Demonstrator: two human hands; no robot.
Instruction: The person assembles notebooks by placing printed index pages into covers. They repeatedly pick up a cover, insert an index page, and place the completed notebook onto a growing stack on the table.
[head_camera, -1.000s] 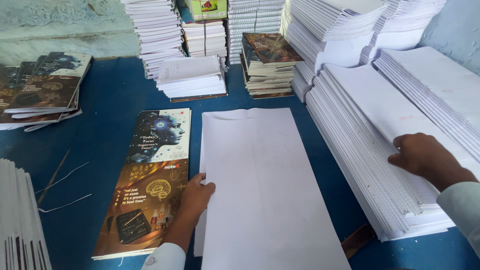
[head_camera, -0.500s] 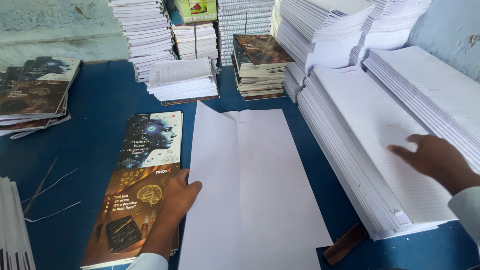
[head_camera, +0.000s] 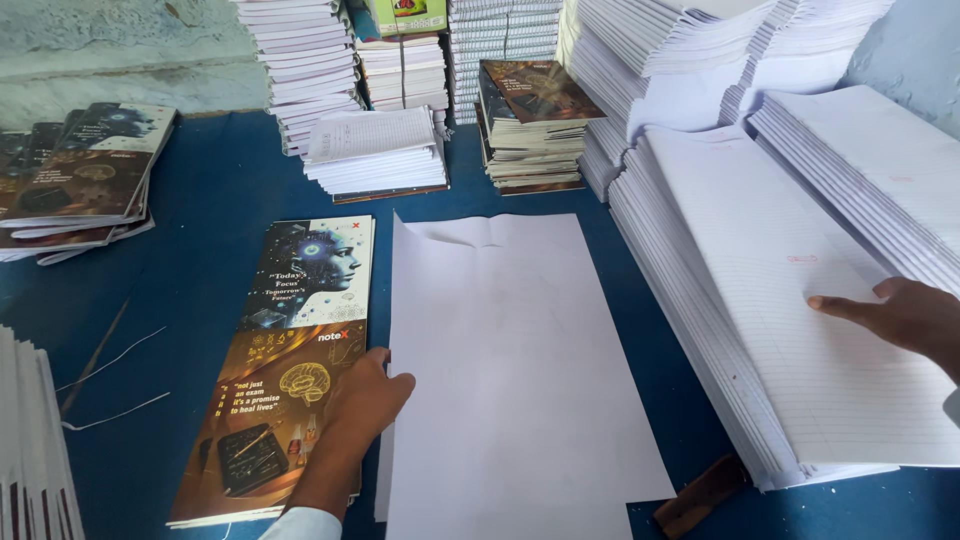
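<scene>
A large blank white sheet (head_camera: 510, 370) lies flat on the blue table (head_camera: 200, 240). My left hand (head_camera: 365, 395) rests on its left edge, fingers curled over the margin. Beside it on the left lies a long printed cover sheet (head_camera: 285, 360) with a dark illustrated design. My right hand (head_camera: 900, 315) hovers over a tall pile of ruled paper (head_camera: 780, 300) on the right, fingers spread and touching the top sheet; it holds nothing.
Stacks of white paper bundles (head_camera: 375, 150) and finished notebooks (head_camera: 530, 125) crowd the back of the table. More printed covers (head_camera: 80, 175) lie at the far left. A paper stack edge (head_camera: 25, 450) sits at bottom left. A brown wooden block (head_camera: 700, 495) lies near the front.
My right hand slid farther right across the ruled pile. My left hand stayed on the white sheet's left edge while the view shifted slightly.
</scene>
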